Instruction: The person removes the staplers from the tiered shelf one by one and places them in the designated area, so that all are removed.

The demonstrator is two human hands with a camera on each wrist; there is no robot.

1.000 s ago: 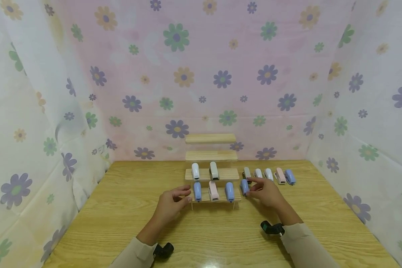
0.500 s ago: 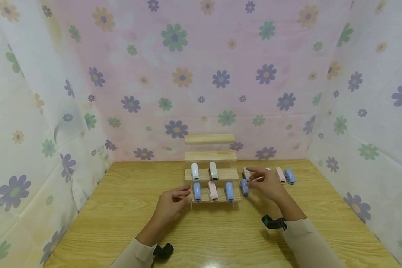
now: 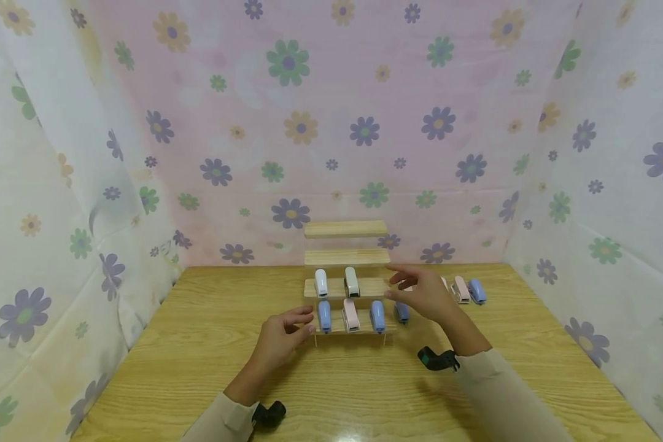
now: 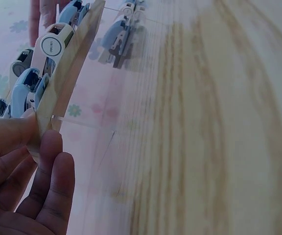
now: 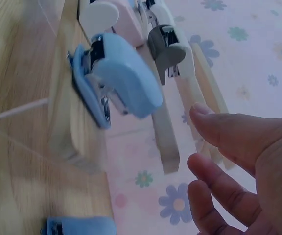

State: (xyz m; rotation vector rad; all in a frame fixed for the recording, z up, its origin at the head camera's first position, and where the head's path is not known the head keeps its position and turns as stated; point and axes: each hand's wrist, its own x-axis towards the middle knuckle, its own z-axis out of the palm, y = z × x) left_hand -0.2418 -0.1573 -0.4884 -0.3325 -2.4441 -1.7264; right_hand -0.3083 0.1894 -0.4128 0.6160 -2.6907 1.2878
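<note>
Mini staplers stand on a tiered wooden display stand (image 3: 345, 229). On its lowest shelf are a blue stapler (image 3: 324, 315), a pink stapler (image 3: 350, 315) and another blue stapler (image 3: 377, 315). A white stapler (image 3: 320, 283) and a grey-white stapler (image 3: 352, 282) occupy the shelf above. My left hand (image 3: 279, 337) holds the lowest shelf's left end, thumb by the blue stapler in the left wrist view. My right hand (image 3: 422, 294) hovers at the second shelf's right end, thumb and fingers apart with nothing between them. Below it a blue stapler (image 3: 401, 312) lies on the table, partly hidden.
More staplers line the table at right, including a pink stapler (image 3: 461, 290) and a blue stapler (image 3: 477, 291); others are hidden behind my right hand. The wooden table (image 3: 226, 288) meets a flowered cloth (image 3: 243, 196) at back and sides.
My right hand has drawn away from the blue stapler on the table, then moved left to the second shelf's right end. My left hand has stayed put.
</note>
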